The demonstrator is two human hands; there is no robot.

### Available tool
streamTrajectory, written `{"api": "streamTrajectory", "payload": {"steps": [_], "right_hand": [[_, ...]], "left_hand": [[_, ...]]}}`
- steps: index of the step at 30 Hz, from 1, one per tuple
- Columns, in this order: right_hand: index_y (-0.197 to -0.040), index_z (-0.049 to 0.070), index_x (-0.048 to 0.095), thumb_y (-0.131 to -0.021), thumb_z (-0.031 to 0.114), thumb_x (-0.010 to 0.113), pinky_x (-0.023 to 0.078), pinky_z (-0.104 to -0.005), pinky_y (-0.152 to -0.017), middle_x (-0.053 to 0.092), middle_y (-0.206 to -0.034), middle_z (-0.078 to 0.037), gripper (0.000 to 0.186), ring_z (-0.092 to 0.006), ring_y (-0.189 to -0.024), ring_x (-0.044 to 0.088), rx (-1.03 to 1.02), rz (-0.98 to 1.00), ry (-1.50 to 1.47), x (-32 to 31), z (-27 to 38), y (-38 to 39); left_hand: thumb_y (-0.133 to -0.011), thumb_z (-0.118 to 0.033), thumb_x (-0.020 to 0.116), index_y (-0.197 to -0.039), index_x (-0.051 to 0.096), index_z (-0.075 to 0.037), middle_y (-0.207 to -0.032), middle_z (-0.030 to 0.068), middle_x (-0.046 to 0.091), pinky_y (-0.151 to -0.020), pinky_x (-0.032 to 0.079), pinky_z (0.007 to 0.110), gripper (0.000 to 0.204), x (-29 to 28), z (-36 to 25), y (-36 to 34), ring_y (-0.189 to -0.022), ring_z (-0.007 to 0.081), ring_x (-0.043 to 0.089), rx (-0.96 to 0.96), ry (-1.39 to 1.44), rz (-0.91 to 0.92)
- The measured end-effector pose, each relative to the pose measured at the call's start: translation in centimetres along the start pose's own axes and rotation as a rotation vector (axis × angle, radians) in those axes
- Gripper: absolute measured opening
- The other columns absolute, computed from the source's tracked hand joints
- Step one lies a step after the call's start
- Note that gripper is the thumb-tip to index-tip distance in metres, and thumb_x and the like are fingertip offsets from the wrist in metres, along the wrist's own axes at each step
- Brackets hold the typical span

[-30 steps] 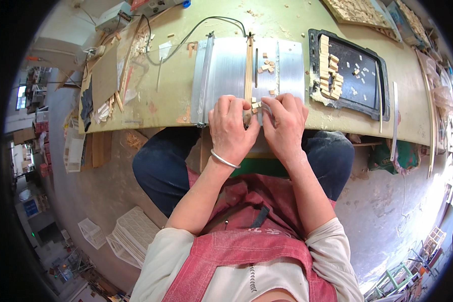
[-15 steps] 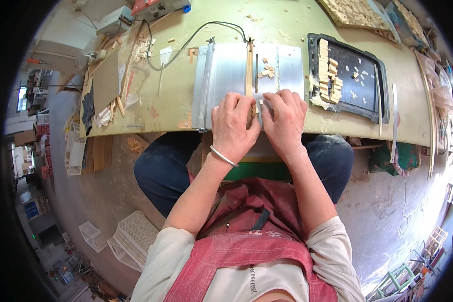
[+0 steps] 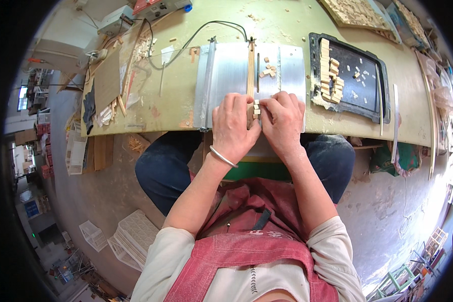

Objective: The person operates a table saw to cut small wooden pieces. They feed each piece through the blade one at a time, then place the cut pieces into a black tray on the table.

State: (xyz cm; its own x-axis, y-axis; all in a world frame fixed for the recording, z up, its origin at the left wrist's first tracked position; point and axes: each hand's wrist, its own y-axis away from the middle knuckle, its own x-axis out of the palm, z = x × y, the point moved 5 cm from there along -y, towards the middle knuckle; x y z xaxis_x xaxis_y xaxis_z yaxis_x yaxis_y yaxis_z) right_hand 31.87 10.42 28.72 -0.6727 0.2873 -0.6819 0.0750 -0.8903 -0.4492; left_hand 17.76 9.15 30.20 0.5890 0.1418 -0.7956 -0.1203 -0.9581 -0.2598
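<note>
A short row of small pale wooden blocks (image 3: 256, 107) lies between my hands, beside a wooden strip (image 3: 250, 70) on the silver metal plate (image 3: 229, 65). My left hand (image 3: 232, 121) curls in from the left, its thumb at the near end of the row and its index fingertip by the strip. From the right, my right hand (image 3: 282, 118) has thumb and bent fingers against the blocks. Both palms face down, so the undersides of the fingers are hidden. Past my fingertips runs a narrow dark slot (image 3: 258, 73), with several loose blocks (image 3: 270, 71) to its right.
A black tray (image 3: 382, 95) with stacked wooden blocks (image 3: 325, 65) and small scraps stands at the right. A dark cable (image 3: 201, 31) loops over the greenish table (image 3: 181, 95). A long ruler-like strip (image 3: 395, 121) overhangs the front edge. Cardboard (image 3: 105, 75) and offcuts lie left.
Several small blocks now show in a row between my hands, where only one pale piece showed before. My right fingers have shifted slightly left, toward the strip. My left hand has barely moved.
</note>
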Motion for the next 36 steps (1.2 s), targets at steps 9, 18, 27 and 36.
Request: {"api": "streamTrajectory", "payload": {"steps": [9, 18, 27, 36], "right_hand": [[-0.099, 0.012, 0.081, -0.086, 0.011, 0.079, 0.044, -0.042, -0.087, 0.063, -0.093, -0.004, 0.014, -0.0265, -0.094, 0.062, -0.036, 0.068, -0.011, -0.8, 0.0, 0.1], [-0.102, 0.013, 0.08, -0.086, 0.012, 0.078, 0.045, -0.0423, -0.09, 0.063, -0.093, -0.004, 0.017, -0.0272, -0.095, 0.061, -0.095, 0.129, -0.056, -1.2, 0.4, 0.4], [-0.111, 0.014, 0.081, -0.086, 0.012, 0.079, 0.045, -0.0419, -0.091, 0.063, -0.097, -0.003, 0.025, -0.0268, -0.097, 0.062, -0.108, 0.122, -0.032, -2.0, 0.3, 0.5], [-0.112, 0.012, 0.081, -0.082, 0.009, 0.079, 0.046, -0.0411, -0.089, 0.063, -0.096, -0.003, 0.03, -0.0257, -0.095, 0.062, -0.209, 0.108, 0.03, -1.1, 0.4, 0.8]], "left_hand": [[-0.084, -0.016, 0.08, -0.127, 0.069, -0.011, -0.117, 0.0108, 0.06, -0.092, 0.046, 0.048, 0.045, -0.3, -0.1, -0.2, -0.111, 0.0338, 0.062, 0.05, 0.007, 0.014], [-0.083, -0.018, 0.082, -0.123, 0.072, -0.011, -0.116, 0.0096, 0.061, -0.092, 0.046, 0.047, 0.041, -0.2, 0.0, -0.3, -0.109, 0.033, 0.062, 0.032, 0.012, 0.015], [-0.083, -0.018, 0.082, -0.123, 0.072, -0.012, -0.116, 0.0096, 0.061, -0.091, 0.046, 0.048, 0.041, 0.0, 0.4, -0.2, -0.109, 0.0335, 0.062, 0.012, 0.037, 0.021], [-0.08, -0.017, 0.081, -0.124, 0.069, -0.012, -0.118, 0.0103, 0.061, -0.091, 0.047, 0.048, 0.046, -0.2, 0.5, -0.2, -0.108, 0.0338, 0.063, -0.013, 0.059, 0.056]]}}
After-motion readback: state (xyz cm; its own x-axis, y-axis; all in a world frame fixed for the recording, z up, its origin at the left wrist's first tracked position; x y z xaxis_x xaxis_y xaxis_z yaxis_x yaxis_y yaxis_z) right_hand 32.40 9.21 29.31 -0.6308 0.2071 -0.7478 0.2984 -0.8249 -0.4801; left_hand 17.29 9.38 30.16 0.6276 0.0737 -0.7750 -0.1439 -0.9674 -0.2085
